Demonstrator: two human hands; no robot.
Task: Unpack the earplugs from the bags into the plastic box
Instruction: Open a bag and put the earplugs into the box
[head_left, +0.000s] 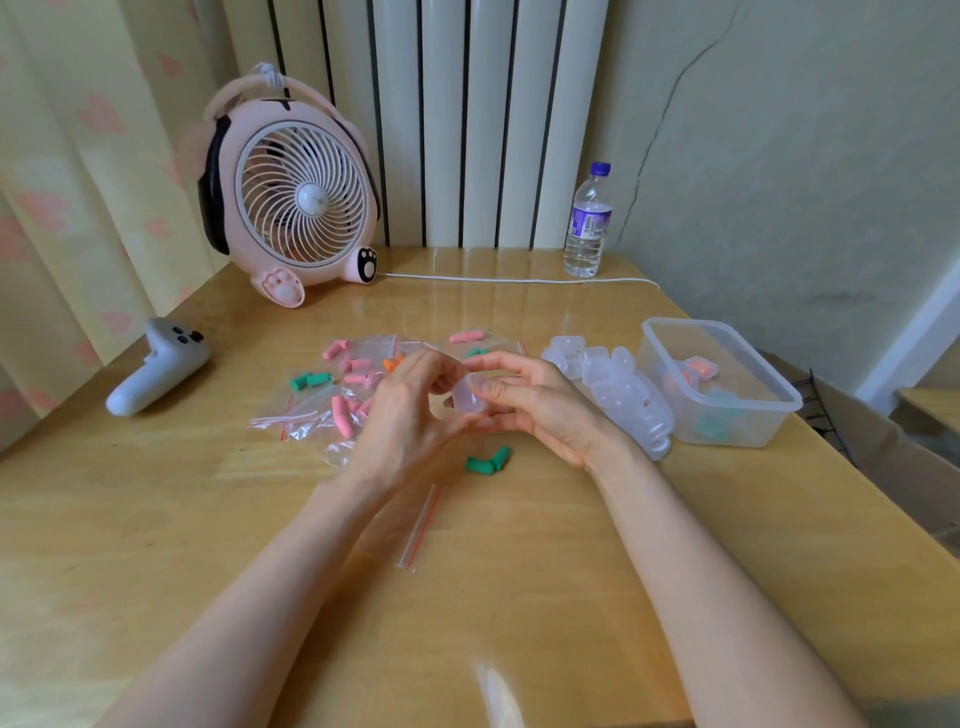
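Both hands meet over the middle of the table around a small clear plastic case (466, 399). My left hand (405, 410) pinches it from the left and my right hand (524, 395) grips it from the right. Two green earplugs (487, 460) lie loose just below the hands. An empty zip bag (415, 525) lies flat in front of me, partly under my left forearm. Several small zip bags with pink, green and orange earplugs (337, 384) are spread behind my left hand. A large clear plastic box (727, 415) at the right holds a few filled small cases.
A heap of empty small clear cases (623, 389) lies between my right hand and the box. A grey game controller (156, 369) sits at the left edge. At the back stand a pink fan (296, 197) with its white cable (519, 280) and a water bottle (587, 223).
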